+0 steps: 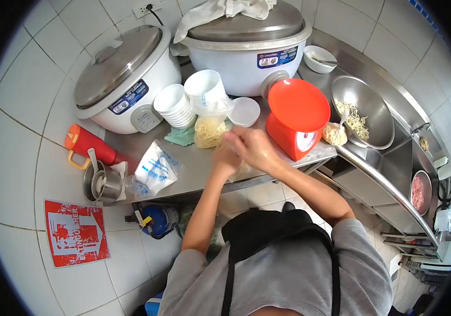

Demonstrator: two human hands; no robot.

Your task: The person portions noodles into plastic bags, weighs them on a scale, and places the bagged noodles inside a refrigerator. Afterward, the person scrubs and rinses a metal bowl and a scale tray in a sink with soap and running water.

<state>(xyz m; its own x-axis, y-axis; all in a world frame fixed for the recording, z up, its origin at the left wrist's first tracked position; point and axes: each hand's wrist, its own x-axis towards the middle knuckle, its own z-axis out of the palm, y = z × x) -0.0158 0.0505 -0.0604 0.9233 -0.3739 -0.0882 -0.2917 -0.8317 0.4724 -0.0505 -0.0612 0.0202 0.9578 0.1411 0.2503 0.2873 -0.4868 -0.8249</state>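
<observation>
Stainless-steel counter (194, 160), soft noodles in thin film

Take the clock's centre as the person's left hand (226, 158) and right hand (254, 146), which are together. The largest thing ahead is the big round white rice cooker with a steel lid (220, 63), at 12 o'clock. The boxy bright-red kitchen scale with a round top (283, 134) stands at 2 o'clock, near the right hand, and two stacks of round white plastic tubs (175, 105) stand toward 11.

Smaller than these, the clear plastic bag of pale yellow noodles (208, 134) sits on the counter at 10 o'clock, in front of the tubs and right by the fingers; whether they touch it, I cannot tell. It looks light, limp and rounded. The film would probably slide a little under damp skin, and the strands would likely squash or snap if squeezed hard. The loose film above the noodles seems the best hold, with a palm beneath the bottom for support.

As for pose, the left forearm comes in from 7 o'clock and the right from 4, both elbows bent. The right hand overlaps the left, its fingers curled toward 10 o'clock and hiding much of the hand below. Whether either is clamped on plastic cannot be told, since the fingertips are covered
</observation>
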